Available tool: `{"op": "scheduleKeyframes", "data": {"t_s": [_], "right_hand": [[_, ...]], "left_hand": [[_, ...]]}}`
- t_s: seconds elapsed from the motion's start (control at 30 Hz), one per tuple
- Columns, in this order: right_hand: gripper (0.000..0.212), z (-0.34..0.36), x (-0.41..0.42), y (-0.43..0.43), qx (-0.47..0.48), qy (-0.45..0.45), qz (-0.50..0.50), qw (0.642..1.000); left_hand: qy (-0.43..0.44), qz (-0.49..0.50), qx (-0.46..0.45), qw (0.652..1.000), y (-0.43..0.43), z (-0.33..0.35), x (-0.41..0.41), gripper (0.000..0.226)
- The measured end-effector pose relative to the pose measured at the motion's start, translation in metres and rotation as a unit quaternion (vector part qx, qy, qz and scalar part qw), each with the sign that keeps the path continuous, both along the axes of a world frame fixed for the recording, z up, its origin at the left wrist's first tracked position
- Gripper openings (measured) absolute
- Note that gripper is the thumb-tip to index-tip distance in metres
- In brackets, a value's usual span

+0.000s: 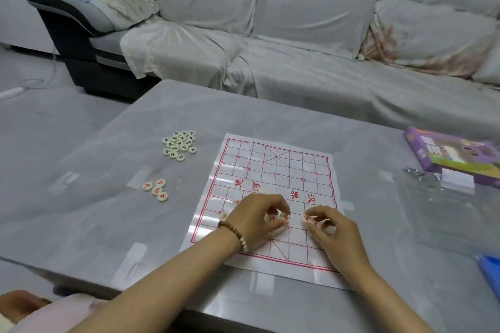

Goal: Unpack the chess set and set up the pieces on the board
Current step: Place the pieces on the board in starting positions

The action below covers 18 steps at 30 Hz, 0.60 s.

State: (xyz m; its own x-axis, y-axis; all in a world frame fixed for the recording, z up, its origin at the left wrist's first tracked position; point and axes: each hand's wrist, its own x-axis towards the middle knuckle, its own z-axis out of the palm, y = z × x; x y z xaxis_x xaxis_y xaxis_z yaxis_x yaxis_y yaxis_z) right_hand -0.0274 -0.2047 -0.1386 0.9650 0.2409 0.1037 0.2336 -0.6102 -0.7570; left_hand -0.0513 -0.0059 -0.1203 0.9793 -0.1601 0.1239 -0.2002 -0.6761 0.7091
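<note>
Red-lettered pieces [281, 217] are being pinched in both our left hand [257, 217] and right hand [328, 227] over the board [276, 170] on the table [189, 116]; next, we are seating them on near-side intersections.

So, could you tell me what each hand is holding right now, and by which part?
The left hand and the right hand each pinch a red-lettered piece by its rim with the fingertips, over the board.
</note>
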Motion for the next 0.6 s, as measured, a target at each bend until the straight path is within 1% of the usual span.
{"op": "scheduleKeyframes", "data": {"t_s": [0.1, 0.17, 0.27, 0.37, 0.5, 0.6], "right_hand": [[0.022, -0.005, -0.002, -0.014, -0.03, 0.013, 0.012, 0.999], [0.023, -0.006, -0.002, -0.019, -0.041, 0.022, 0.024, 0.999], [0.027, -0.002, -0.001, -0.019, -0.038, 0.03, 0.022, 0.999], [0.027, 0.009, 0.004, -0.006, -0.022, 0.017, 0.025, 0.999], [0.026, 0.027, 0.013, 0.044, 0.007, 0.007, 0.076, 0.997], [0.026, 0.03, 0.015, 0.101, -0.008, -0.003, 0.149, 0.989]], "left_hand": [[0.012, -0.038, 0.086, 0.995, -0.024, -0.011, 0.004, 0.02], [0.027, -0.047, 0.123, 0.991, -0.031, -0.016, 0.007, 0.023], [0.011, -0.032, 0.148, 0.988, -0.027, -0.012, 0.009, 0.029], [-0.014, -0.018, 0.147, 0.989, -0.003, -0.003, 0.01, 0.033], [-0.04, 0.059, 0.13, 0.989, 0.059, 0.007, 0.007, 0.035], [0.003, 0.155, 0.13, 0.979, 0.119, 0.007, -0.008, 0.044]]}}
